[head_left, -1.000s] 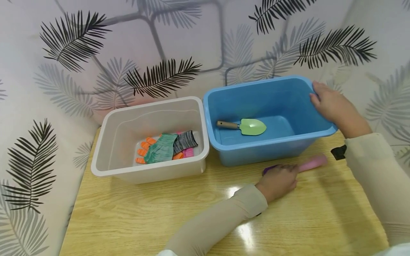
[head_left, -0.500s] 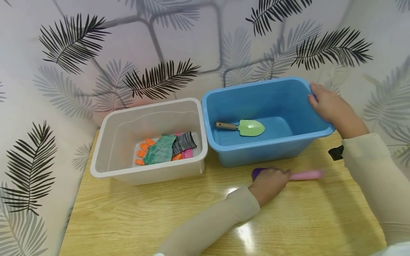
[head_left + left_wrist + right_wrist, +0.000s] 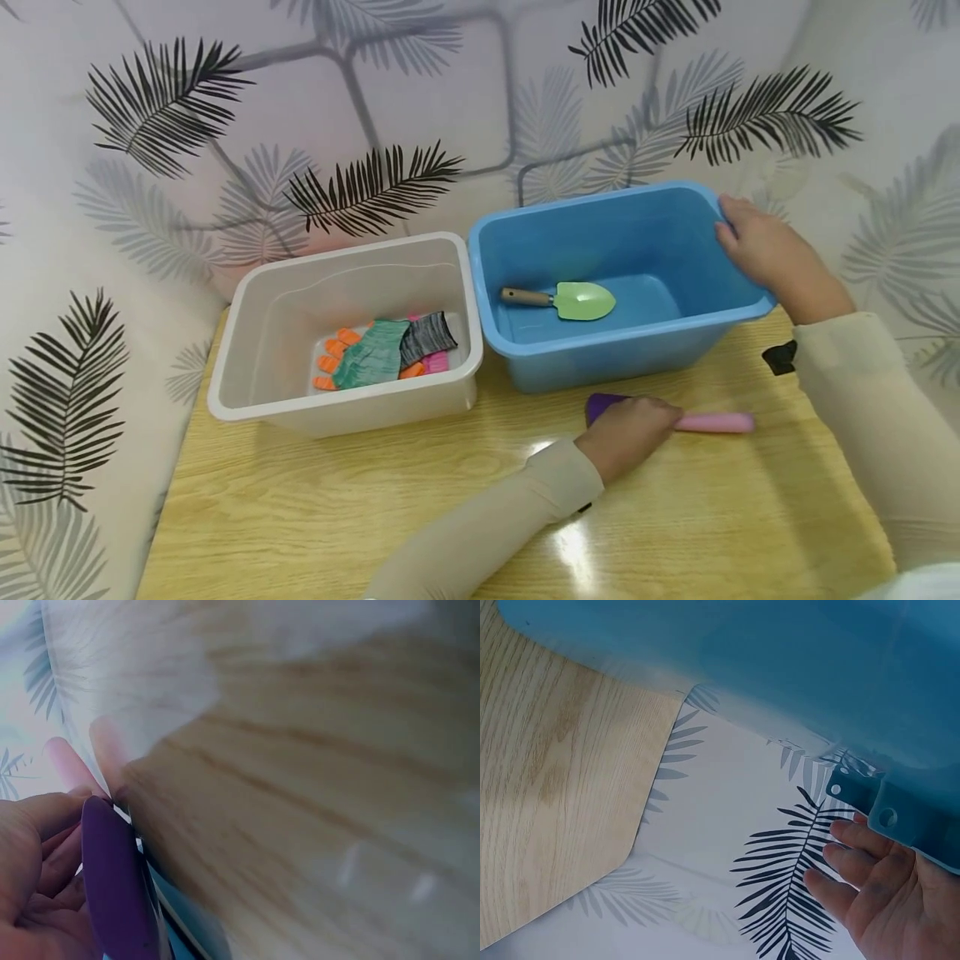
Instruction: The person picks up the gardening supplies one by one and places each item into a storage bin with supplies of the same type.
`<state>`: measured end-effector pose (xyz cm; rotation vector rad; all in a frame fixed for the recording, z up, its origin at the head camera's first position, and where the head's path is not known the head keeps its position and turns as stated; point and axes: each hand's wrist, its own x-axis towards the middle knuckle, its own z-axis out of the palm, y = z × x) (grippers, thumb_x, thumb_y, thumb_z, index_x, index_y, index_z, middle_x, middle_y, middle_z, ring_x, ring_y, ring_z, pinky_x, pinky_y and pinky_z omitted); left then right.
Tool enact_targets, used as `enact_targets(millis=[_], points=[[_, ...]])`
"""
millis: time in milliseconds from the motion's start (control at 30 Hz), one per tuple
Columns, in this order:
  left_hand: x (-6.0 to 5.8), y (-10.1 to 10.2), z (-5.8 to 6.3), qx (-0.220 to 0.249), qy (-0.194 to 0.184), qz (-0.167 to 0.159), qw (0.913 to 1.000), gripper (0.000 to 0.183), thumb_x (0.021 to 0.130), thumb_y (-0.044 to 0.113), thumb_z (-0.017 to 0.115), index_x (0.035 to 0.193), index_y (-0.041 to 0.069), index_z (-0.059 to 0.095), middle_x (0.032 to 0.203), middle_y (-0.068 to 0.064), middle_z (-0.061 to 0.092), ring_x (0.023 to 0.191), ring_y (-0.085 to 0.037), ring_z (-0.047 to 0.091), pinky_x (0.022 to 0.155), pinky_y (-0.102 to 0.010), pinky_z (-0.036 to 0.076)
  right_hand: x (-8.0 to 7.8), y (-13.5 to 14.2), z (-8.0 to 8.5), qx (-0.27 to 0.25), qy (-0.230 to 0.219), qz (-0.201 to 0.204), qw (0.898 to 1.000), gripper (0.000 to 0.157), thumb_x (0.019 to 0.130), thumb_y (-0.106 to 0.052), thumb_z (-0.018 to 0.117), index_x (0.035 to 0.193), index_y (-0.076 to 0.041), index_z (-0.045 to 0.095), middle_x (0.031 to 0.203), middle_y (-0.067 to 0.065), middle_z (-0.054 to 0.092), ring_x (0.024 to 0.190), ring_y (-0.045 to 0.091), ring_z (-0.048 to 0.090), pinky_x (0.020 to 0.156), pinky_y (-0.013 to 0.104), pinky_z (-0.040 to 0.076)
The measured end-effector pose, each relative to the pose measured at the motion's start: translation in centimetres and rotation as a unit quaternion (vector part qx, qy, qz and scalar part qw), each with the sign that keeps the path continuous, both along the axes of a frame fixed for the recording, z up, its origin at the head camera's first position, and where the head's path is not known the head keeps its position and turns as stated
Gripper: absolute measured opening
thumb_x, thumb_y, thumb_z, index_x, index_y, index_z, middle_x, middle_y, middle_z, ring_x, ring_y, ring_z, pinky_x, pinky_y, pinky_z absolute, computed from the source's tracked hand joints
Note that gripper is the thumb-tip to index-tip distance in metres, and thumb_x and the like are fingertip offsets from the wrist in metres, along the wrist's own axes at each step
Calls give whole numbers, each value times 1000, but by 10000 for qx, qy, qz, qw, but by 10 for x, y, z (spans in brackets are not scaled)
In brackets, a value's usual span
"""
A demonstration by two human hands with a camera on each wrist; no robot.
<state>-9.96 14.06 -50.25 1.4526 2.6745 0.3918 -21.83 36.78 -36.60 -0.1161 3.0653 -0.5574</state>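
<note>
My left hand [image 3: 632, 435] grips a tool with a purple head and a pink handle [image 3: 716, 422], low over the table in front of the blue bin. In the left wrist view the purple head [image 3: 114, 881] stands beside my curled fingers. My right hand [image 3: 780, 262] holds the right end of the blue bin [image 3: 615, 362], thumb over the rim; in the right wrist view its fingers [image 3: 859, 866] reach under the rim. A green trowel [image 3: 583, 301] with a wooden handle lies inside that bin.
A beige bin [image 3: 352, 417] stands against the blue bin's left side, holding orange, green and pink gloves [image 3: 375, 357] with a grey cuff. Both bins sit on the wooden table [image 3: 315, 517], with a leaf-patterned wall behind. A small black item [image 3: 780, 357] shows near the right sleeve.
My left hand has shifted slightly left and toward me with the tool, whose purple head shows more now. My right hand stays on the bin's rim. The whole view drifts slightly.
</note>
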Motion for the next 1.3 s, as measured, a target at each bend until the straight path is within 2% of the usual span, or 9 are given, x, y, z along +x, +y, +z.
enact_targets(millis=[167, 267, 400, 633, 733, 800, 1000, 1167, 1300], points=[[-3, 1, 0, 65, -213, -150, 9996, 10, 95, 21, 54, 101, 21, 62, 95, 14, 62, 89, 0, 57, 75, -10, 42, 0, -1, -1, 1, 84, 0, 10000, 59, 101, -32, 22, 147, 2, 6, 149, 26, 9, 137, 40, 6, 110, 51, 5], [-3, 4, -1, 128, -115, -139, 9998, 15, 95, 21, 53, 105, 21, 64, 97, 13, 64, 90, -1, 57, 77, -10, 42, 1, -1, 0, 11, 40, -1, 10000, 59, 101, -32, 22, 147, 2, 5, 150, 26, 8, 138, 40, 4, 110, 51, 5], [-2, 8, -1, 169, 51, -76, 9998, 15, 95, 20, 53, 102, 21, 66, 94, 14, 65, 88, -1, 57, 77, -10, 43, 0, 0, 1, -6, -2, 69, 10000, 59, 101, -32, 21, 147, 1, 5, 150, 26, 7, 138, 40, 3, 110, 51, 5], [-3, 12, -2, 33, 136, 16, 9999, 18, 93, 17, 55, 106, 21, 67, 97, 13, 64, 92, -2, 57, 78, -11, 43, 1, 2, 2, -25, -108, 25, 9999, 59, 101, -32, 22, 147, 0, 2, 150, 25, 5, 137, 41, 2, 109, 53, 4], [-5, 9, -3, 83, -156, 48, 9998, 19, 90, 16, 59, 108, 20, 66, 98, 13, 63, 91, -1, 56, 77, -12, 43, 0, 1, 2, -32, -64, 71, 9999, 59, 101, -32, 22, 147, 0, 3, 150, 26, 7, 137, 41, 4, 109, 53, 5], [-7, 4, -2, 232, -526, 129, 9983, 19, 89, 15, 60, 107, 20, 65, 96, 13, 62, 88, 1, 55, 74, -11, 43, -1, 0, 2, -67, -22, 91, 9999, 59, 101, -32, 22, 148, -1, 4, 150, 26, 9, 137, 42, 6, 109, 53, 6], [-14, -16, 3, 869, -1472, 272, 9849, 27, 90, 14, 59, 117, 17, 63, 99, 13, 61, 81, 5, 49, 69, -7, 39, -1, -2, 2, -113, 15, 31, 9999, 61, 100, -37, 21, 148, -1, 7, 150, 25, 11, 137, 41, 8, 109, 53, 7], [-15, -31, 14, 1230, -1724, -32, 9773, 29, 89, 13, 60, 119, 16, 62, 94, 13, 59, 74, 2, 48, 65, -7, 38, 1, 1, 1, -57, -4, -7, 10000, 61, 100, -37, 21, 147, -1, 7, 150, 25, 11, 137, 41, 7, 109, 53, 7], [-13, -37, 26, 1524, -1768, -194, 9722, 30, 88, 17, 63, 119, 14, 61, 94, 12, 61, 76, 8, 49, 69, -5, 39, 0, 1, 0, -34, 19, -3, 10000, 62, 100, -37, 21, 147, 0, 7, 150, 25, 11, 137, 41, 8, 109, 53, 7]])
